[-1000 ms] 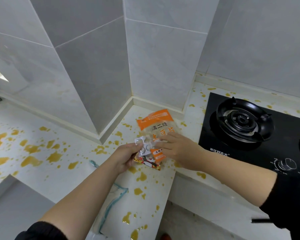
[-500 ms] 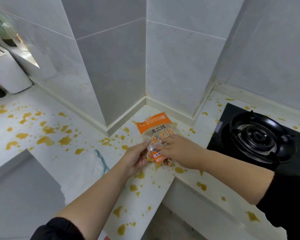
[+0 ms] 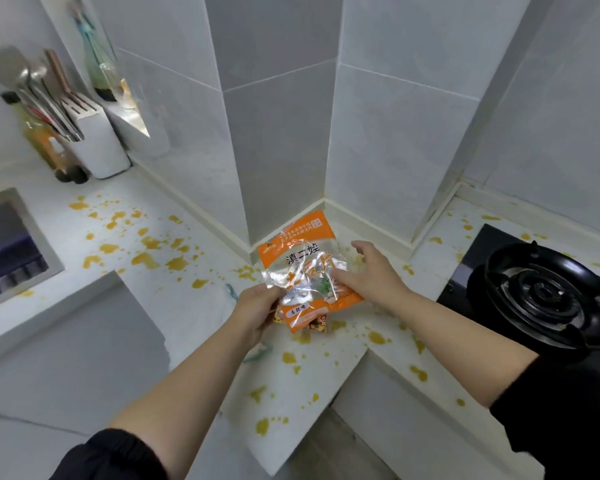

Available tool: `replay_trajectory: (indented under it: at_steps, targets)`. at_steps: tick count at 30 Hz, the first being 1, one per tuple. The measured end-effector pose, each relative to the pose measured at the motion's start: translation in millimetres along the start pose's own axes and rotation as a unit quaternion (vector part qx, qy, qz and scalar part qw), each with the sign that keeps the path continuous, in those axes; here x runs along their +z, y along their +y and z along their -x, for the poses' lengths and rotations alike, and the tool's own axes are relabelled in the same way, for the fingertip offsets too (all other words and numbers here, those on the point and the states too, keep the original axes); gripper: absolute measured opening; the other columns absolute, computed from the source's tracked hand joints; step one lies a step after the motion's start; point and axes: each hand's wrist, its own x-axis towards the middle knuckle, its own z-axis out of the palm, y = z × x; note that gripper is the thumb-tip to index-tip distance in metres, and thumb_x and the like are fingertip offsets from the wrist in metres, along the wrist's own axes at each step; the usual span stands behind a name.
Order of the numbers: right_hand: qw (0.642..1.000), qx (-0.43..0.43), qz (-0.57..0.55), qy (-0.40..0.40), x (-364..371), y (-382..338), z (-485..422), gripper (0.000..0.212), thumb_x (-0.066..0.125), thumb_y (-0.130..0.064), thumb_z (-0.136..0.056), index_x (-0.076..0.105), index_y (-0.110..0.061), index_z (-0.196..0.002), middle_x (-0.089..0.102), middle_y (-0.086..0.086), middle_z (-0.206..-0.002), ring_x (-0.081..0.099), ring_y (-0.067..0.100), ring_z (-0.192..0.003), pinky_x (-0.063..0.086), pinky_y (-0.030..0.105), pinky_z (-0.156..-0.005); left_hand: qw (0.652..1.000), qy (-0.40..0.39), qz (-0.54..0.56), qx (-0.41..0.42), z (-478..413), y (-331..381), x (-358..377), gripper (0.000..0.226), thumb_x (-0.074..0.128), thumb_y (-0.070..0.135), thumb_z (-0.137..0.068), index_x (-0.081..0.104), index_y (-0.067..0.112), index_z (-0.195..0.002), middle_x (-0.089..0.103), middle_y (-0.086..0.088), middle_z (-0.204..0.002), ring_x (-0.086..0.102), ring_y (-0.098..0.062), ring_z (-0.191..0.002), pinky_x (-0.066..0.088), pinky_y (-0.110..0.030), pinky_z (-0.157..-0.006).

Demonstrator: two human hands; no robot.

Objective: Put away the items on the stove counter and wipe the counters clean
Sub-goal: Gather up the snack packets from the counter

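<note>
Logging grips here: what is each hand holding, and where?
Left hand grips the orange snack packet at its lower-left edge; right hand is open, holding nothing.

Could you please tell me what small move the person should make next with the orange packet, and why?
Probably lift the orange packet clear of the counter: the left hand grips its lower corner, and the right hand lies open against its right side. Yellow splatters surround it, so that spot likely cannot be wiped until the packet is gone.

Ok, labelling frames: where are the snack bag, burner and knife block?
snack bag [image 3: 305,268], head view, clear middle window.
burner [image 3: 542,294], head view, centre cap.
knife block [image 3: 99,148], head view, white front face.
</note>
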Motion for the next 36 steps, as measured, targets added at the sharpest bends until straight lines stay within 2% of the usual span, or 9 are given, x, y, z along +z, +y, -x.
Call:
replay_trajectory:
  at_steps: [2,5,9,14,18,23,27,32,36]
  targets:
    - [0.988,0.059,-0.094,-0.103,20.7,-22.7,2.9,0.071,0.071,-0.051,-0.074,0.045,-0.018,-0.132,0.051,-0.005,-0.122,0.056,0.018,-0.111,0.046,0.033,-0.097,1.000,0.001,0.010,0.020,20.0,4.4,-36.0,0.011,0.057,0.000,-0.085,0.055,0.006,-0.075,0.051,-0.010,-0.064,0.047,-0.019,-0.055,0.039,-0.027,-0.055]
    - [0.918,0.098,-0.285,-0.258,60.2,-56.2,18.3,0.035,0.063,-0.028,-0.088,0.060,-0.009,-0.117,0.068,0.010,-0.107,0.068,0.018,-0.084,0.054,0.033,-0.084,0.999,0.009,0.020,0.040,53.3,4.9,-95.0,0.002,0.058,0.003,-0.085,0.056,0.003,-0.084,0.048,-0.014,-0.076,0.045,-0.020,-0.061,0.039,-0.030,-0.059]
    - [0.850,0.103,-0.330,-0.397,149.0,-118.8,59.1,0.038,0.063,-0.017,-0.082,0.058,-0.003,-0.117,0.068,0.016,-0.104,0.068,0.022,-0.082,0.058,0.032,-0.077,0.994,0.086,0.048,0.045,125.3,-17.6,-199.2,0.007,0.056,0.003,-0.089,0.062,0.000,-0.091,0.061,-0.017,-0.081,0.058,-0.019,-0.062,0.050,-0.028,-0.059]
    - [0.816,0.072,-0.237,-0.522,286.0,-205.3,153.0,0.069,0.081,-0.022,-0.064,0.054,-0.001,-0.124,0.063,0.021,-0.119,0.064,0.030,-0.099,0.054,0.039,-0.088,0.970,0.217,0.103,0.045,246.2,-71.3,-332.4,0.013,0.053,-0.001,-0.089,0.065,0.003,-0.094,0.067,-0.005,-0.066,0.062,-0.013,-0.052,0.051,-0.022,-0.048]
    - [0.802,0.049,-0.180,-0.568,399.1,-269.6,255.1,0.046,0.074,-0.009,-0.072,0.057,-0.001,-0.114,0.070,0.017,-0.103,0.068,0.030,-0.091,0.054,0.043,-0.087,0.936,0.321,0.142,0.035,349.9,-126.1,-435.1,0.011,0.054,0.001,-0.089,0.063,0.007,-0.092,0.068,-0.004,-0.065,0.063,-0.013,-0.053,0.053,-0.023,-0.049]
    - [0.782,0.034,-0.116,-0.611,507.4,-327.9,376.9,0.025,0.069,0.002,-0.078,0.060,-0.001,-0.101,0.073,0.014,-0.084,0.071,0.024,-0.068,0.058,0.032,-0.055,0.880,0.422,0.214,0.035,463.8,-193.4,-529.3,0.014,0.059,0.006,-0.089,0.063,0.005,-0.102,0.068,-0.007,-0.077,0.065,-0.014,-0.060,0.054,-0.023,-0.054]
    - [0.761,-0.014,-0.038,-0.647,583.7,-360.5,447.2,0.026,0.073,-0.002,-0.076,0.061,-0.003,-0.099,0.071,0.016,-0.092,0.068,0.025,-0.073,0.059,0.035,-0.069,0.832,0.476,0.280,0.050,525.7,-244.2,-580.5,0.017,0.060,0.005,-0.089,0.062,0.006,-0.106,0.069,-0.002,-0.069,0.064,-0.007,-0.049,0.046,-0.016,-0.041]
    - [0.721,-0.030,0.037,-0.691,697.1,-387.3,517.5,0.020,0.074,-0.003,-0.075,0.062,-0.006,-0.090,0.071,0.014,-0.090,0.068,0.026,-0.077,0.057,0.039,-0.079,0.759,0.525,0.383,0.045,570.5,-311.8,-656.1,0.017,0.060,0.002,-0.088,0.063,0.002,-0.104,0.071,-0.010,-0.081,0.068,-0.016,-0.062,0.058,-0.029,-0.060]
    - [0.675,-0.030,0.096,-0.731,796.1,-414.0,568.8,0.019,0.074,-0.011,-0.077,0.063,-0.009,-0.093,0.071,0.012,-0.091,0.066,0.023,-0.077,0.055,0.039,-0.084,0.689,0.556,0.462,0.043,593.8,-358.8,-727.4,0.011,0.060,0.002,-0.087,0.063,0.006,-0.096,0.067,-0.016,-0.094,0.064,-0.026,-0.080,0.051,-0.042,-0.079]
